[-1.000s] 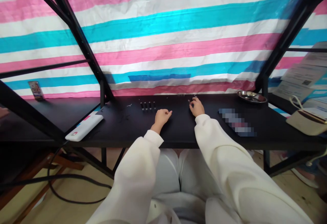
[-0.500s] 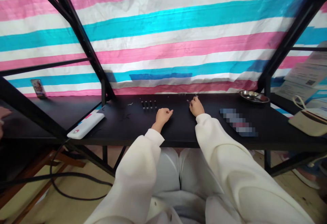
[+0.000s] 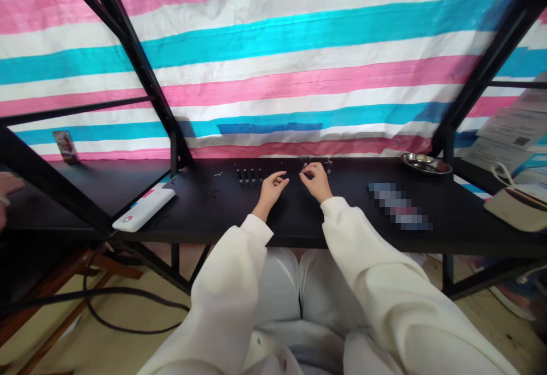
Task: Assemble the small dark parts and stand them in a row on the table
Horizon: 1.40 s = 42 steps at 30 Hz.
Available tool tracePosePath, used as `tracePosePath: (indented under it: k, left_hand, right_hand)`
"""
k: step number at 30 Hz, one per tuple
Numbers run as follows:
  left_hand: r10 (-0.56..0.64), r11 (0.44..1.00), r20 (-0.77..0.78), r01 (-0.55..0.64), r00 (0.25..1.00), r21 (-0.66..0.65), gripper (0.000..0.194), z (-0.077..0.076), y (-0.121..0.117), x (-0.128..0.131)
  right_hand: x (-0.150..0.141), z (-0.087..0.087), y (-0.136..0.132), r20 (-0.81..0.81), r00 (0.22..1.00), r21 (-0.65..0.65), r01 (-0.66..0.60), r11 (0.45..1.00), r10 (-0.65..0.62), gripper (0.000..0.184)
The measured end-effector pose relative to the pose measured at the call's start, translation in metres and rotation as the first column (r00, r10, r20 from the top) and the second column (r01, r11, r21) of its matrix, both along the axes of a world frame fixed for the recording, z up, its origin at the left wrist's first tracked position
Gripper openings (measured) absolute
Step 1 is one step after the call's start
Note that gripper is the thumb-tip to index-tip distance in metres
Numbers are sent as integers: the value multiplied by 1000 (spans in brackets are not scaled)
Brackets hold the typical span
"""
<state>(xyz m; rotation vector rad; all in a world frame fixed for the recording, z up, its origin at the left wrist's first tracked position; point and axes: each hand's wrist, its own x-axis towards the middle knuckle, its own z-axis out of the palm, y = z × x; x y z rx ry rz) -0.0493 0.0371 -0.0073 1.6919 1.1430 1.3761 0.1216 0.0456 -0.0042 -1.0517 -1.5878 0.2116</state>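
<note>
I see, from view centre: 12 o'clock, creased glossy plastic sheet [image 3: 299,39] | 3 o'clock, polished metal dish [image 3: 425,163] | 6 o'clock, matt cloth trousers [image 3: 280,289] | smooth matt bench [image 3: 231,215]

My right hand [image 3: 318,183] has moved to the left, closer to my left hand [image 3: 270,189], whose curled fingers have now opened. Beside my right hand, a small dark piece [image 3: 329,168] has become visible.

Piece [image 3: 305,166] at right hand [image 3: 317,182] too small to tell, flat object [image 3: 399,207] pixelated, co-worker's hand [image 3: 10,183] cut off left
</note>
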Motion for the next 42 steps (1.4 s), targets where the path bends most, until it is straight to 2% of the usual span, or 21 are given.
tracePosePath:
  k: [5,11,16,21,23,26,28,31,34,37,42]
  left_hand:
    - [-63,998,36,63,997,-21,38,-1,1,0]
    - [-110,993,46,111,993,-30,32,-9,6,1]
    - [-149,981,91,159,985,-110,28,-4,-1,4]
    - [-135,978,55,142,989,-152,28,0,-7,6]
    - [-126,978,55,134,990,-159,26,-1,-5,6]
    - [-102,980,96,117,990,-160,25,-2,-1,4]
    - [-70,981,156,97,985,-170,26,0,0,3]
    - [-39,976,290,99,956,-196,27,4,0,0]
    - [-72,956,414,182,908,-232,28,8,-1,-1]
    - [-115,930,473,262,874,-258,29,10,-2,-1]
    - [-91,926,513,262,854,-271,28,10,-2,-2]
  right_hand:
    - [-23,-4,-11,-154,978,-52,-146,988,137,14]
    - [-27,-13,-11,-250,939,-103,-266,958,234,18]
    - [-28,-11,-16,-374,858,-90,-412,907,352,22]
    - [-27,-10,-17,-514,780,-219,-522,824,357,32]
    - [-25,-12,-15,-555,763,-246,-532,810,332,34]
    - [-22,-16,-9,-563,769,-233,-499,835,302,33]
    - [-18,-20,-6,-506,817,-230,-436,870,275,29]
    - [-13,-23,-5,-318,923,-258,-304,917,216,17]
    - [-8,-23,-7,-80,987,-270,-153,951,136,6]
    - [-5,-23,-8,76,995,-234,-47,971,66,4]
    - [-4,-24,-7,120,991,-210,-25,977,51,7]
